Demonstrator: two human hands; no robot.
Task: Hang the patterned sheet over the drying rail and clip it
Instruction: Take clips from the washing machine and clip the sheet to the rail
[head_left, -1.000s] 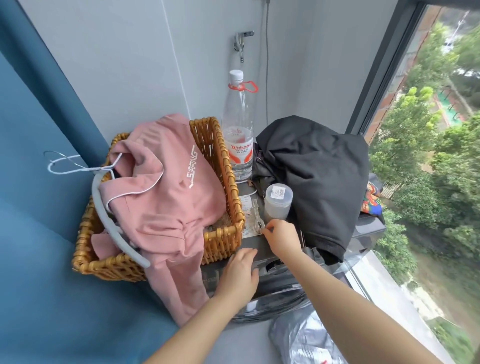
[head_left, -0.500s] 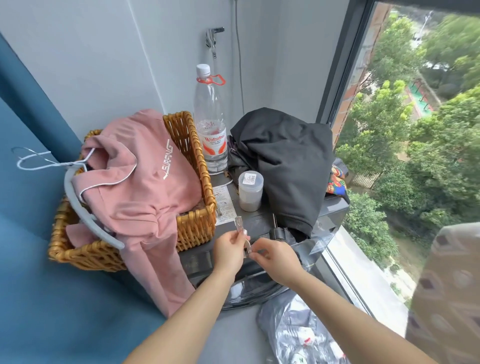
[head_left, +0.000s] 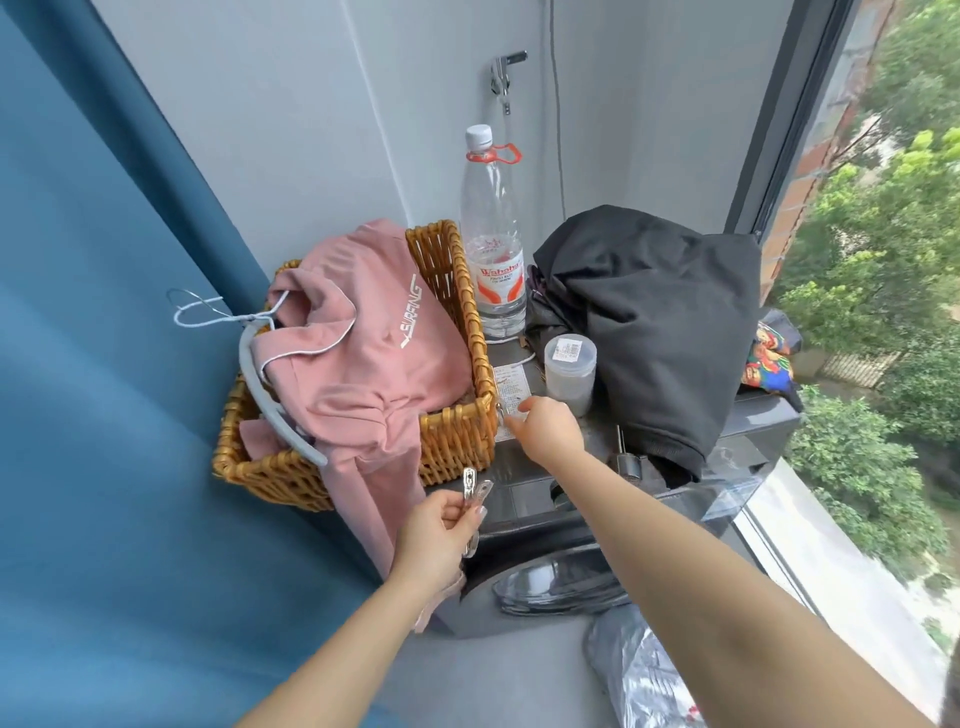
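The left hand pinches shiny metal clips just in front of the woven wicker basket. The right hand, fingers curled, touches another clip beside the basket's corner; whether it grips is unclear.

A shiny metal clip was held in the left hand; another glinting metal clip was pinched at the fingertips of the right hand. The basket was woven of rough, glossy golden wicker. Soft matt pink cloth was seen in the sweatshirt, with a smooth grey plastic hanger laid across it. The bottle was of clear, glossy plastic with a paper label. The small jar was of frosted plastic. Matt black cloth was shown by the garment. The washing machine was finished in smooth, dark grey with a glossy door. The curtain was of matt blue fabric.
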